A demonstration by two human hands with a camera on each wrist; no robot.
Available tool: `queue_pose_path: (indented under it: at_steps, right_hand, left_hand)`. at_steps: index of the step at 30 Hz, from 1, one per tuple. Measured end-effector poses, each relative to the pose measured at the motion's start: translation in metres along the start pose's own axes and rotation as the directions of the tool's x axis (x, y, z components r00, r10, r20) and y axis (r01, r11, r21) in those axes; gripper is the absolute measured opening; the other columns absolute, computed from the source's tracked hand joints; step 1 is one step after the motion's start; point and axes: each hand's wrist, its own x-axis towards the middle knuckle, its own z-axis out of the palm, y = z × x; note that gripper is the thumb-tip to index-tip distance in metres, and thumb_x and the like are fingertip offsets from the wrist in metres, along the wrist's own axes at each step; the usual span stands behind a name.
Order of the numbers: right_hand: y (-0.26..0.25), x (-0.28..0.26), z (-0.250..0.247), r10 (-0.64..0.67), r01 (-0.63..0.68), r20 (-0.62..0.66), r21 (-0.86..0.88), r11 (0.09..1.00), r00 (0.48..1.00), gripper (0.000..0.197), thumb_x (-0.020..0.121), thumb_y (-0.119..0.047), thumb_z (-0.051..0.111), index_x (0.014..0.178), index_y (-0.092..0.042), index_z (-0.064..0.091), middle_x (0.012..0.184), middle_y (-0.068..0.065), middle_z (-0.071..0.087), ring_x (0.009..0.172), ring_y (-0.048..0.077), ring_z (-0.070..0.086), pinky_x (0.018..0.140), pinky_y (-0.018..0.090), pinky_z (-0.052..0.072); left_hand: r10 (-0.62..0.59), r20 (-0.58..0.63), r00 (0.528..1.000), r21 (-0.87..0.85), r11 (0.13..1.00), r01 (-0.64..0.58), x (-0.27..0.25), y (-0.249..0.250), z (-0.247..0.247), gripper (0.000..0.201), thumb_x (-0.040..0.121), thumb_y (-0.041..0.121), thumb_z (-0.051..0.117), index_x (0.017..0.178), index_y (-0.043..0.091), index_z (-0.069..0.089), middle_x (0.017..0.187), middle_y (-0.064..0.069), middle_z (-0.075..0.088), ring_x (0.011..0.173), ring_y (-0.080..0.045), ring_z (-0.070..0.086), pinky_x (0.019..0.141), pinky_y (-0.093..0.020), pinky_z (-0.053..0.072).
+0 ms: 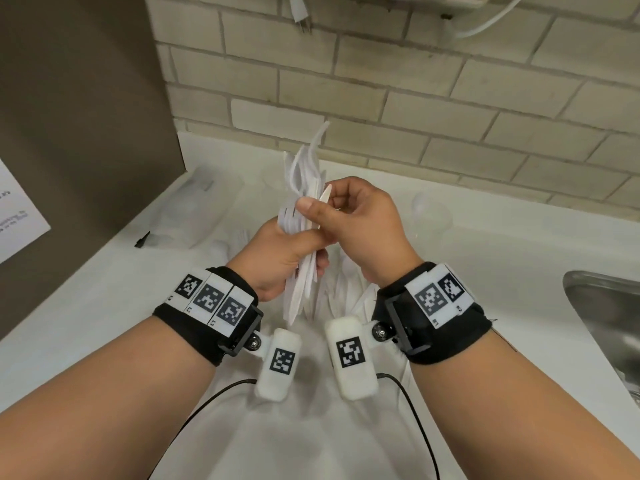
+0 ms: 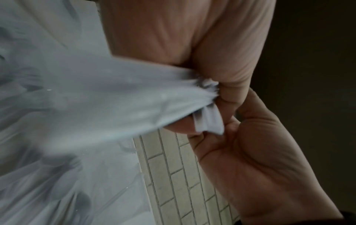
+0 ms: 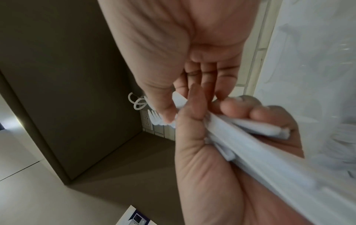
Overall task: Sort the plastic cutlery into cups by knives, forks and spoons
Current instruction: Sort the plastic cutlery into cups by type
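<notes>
Hands raised together above the middle of the white worktop [image 1: 114, 306], both forearms coming in from the near edge, black wrist straps with printed markers on each. Left hand [image 1: 277, 258] is wrapped round the middle of a bundle of white plastic cutlery [image 1: 304, 216], thumb laid across the front, fingers curled behind; the bundle stands nearly upright, fork tines showing at the thumb, handles hanging below the fist. Right hand [image 1: 363, 220] sits just to the right of it, touching it, fingers curled, thumb and fingertips pinching one flat white piece [image 1: 326, 196] at the bundle's upper right edge; whether that piece is a knife cannot be told. Right wrist view shows the left hand [image 3: 212, 152] closed firmly on the handles and the right hand's fingers [image 3: 202, 79] bent down onto the top of the stack. Left wrist view is blurred; only the pinch on white plastic [image 2: 208, 121] reads. More white cutlery lies loose on the worktop below the hands [image 1: 346, 292]. Clear plastic cup [image 1: 429, 216] stands toward the back right; steel sink [image 1: 609, 323] at the right edge. Pale brick wall [image 1: 415, 98] behind, brown panel [image 1: 79, 116] along the left edge.
</notes>
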Motion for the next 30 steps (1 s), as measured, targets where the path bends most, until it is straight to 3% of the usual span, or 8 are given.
queue_pose_path:
  at_steps: [3,7,12,15,21,25,27,30]
  right_hand:
    - [-0.001,-0.003,0.0,0.01,-0.012,0.029,0.076,0.997,1.0,0.01,0.083,-0.015,0.072,0.079,-0.011,0.063,0.064,0.008,0.061,0.053,0.027,0.062,0.057,0.037,0.055]
    - [-0.002,-0.006,-0.004,0.015,-0.018,0.041,0.074,0.997,0.999,0.014,0.087,-0.01,0.063,0.076,-0.001,0.061,0.055,0.005,0.057,0.049,0.022,0.056,0.054,0.031,0.052]
    - [-0.001,-0.007,-0.003,0.026,-0.027,0.017,0.073,0.997,1.0,0.008,0.089,-0.009,0.056,0.089,-0.006,0.064,0.072,0.011,0.062,0.063,0.021,0.06,0.069,0.045,0.055]
    - [-0.002,-0.007,-0.002,0.038,-0.039,0.012,0.09,0.995,0.999,0.018,0.092,-0.004,0.048,0.103,-0.007,0.061,0.076,0.006,0.063,0.064,0.024,0.06,0.064,0.045,0.055]
    - [-0.002,-0.013,0.0,-0.019,0.018,0.008,0.099,0.995,1.0,0.014,0.099,-0.017,0.048,0.101,-0.006,0.056,0.07,0.01,0.056,0.055,0.032,0.054,0.051,0.046,0.051]
    - [0.002,-0.012,0.003,0.119,-0.151,0.117,0.314,0.937,0.986,0.018,0.099,-0.023,0.05,0.101,-0.005,0.052,0.088,0.018,0.052,0.064,0.035,0.05,0.048,0.04,0.044]
    - [0.006,-0.009,0.005,0.155,-0.198,0.149,0.345,0.917,0.977,0.02,0.098,-0.027,0.051,0.097,-0.007,0.051,0.093,0.017,0.051,0.071,0.035,0.048,0.051,0.038,0.045]
    - [0.01,-0.009,0.006,0.17,-0.209,0.153,0.294,0.933,0.973,0.02,0.099,-0.023,0.048,0.094,-0.004,0.049,0.086,0.019,0.052,0.063,0.037,0.044,0.043,0.034,0.042]
  left_hand:
    - [0.024,-0.004,1.0,-0.039,0.999,-0.024,-0.001,-0.003,-0.003,0.014,0.074,0.014,0.072,0.087,0.011,0.067,0.064,-0.006,0.054,0.052,-0.017,0.049,0.052,-0.029,0.043]
    - [0.029,0.066,0.997,-0.089,0.996,-0.023,-0.001,-0.008,-0.006,0.022,0.075,0.021,0.078,0.093,0.016,0.068,0.07,-0.001,0.063,0.058,-0.014,0.056,0.057,-0.028,0.049]
    - [0.001,0.091,0.996,-0.18,0.984,0.016,0.003,-0.009,-0.003,0.057,0.054,0.047,0.086,0.096,0.014,0.067,0.072,-0.003,0.064,0.056,-0.014,0.058,0.051,-0.025,0.05]
    - [-0.031,0.042,0.999,-0.233,0.972,0.04,0.005,-0.011,-0.002,0.053,0.052,0.048,0.086,0.089,0.014,0.069,0.066,-0.006,0.061,0.052,-0.016,0.057,0.049,-0.027,0.05]
    - [-0.036,-0.009,0.999,-0.14,0.99,0.034,0.005,-0.007,0.002,0.028,0.078,0.035,0.063,0.095,0.012,0.066,0.065,-0.003,0.065,0.052,-0.016,0.057,0.05,-0.027,0.049]
    - [-0.056,-0.001,0.998,-0.128,0.99,0.056,0.004,-0.007,0.002,0.03,0.074,0.037,0.065,0.088,0.011,0.066,0.064,-0.005,0.061,0.05,-0.015,0.056,0.049,-0.027,0.048]
    - [-0.059,0.021,0.998,-0.156,0.986,0.062,0.003,-0.008,0.002,0.042,0.069,0.041,0.069,0.093,0.007,0.063,0.066,-0.006,0.059,0.049,-0.014,0.055,0.048,-0.026,0.048]
    - [-0.062,0.079,0.995,-0.15,0.986,0.073,0.004,-0.011,0.0,0.067,0.052,0.053,0.081,0.097,0.007,0.062,0.067,-0.005,0.057,0.051,-0.015,0.054,0.049,-0.027,0.048]
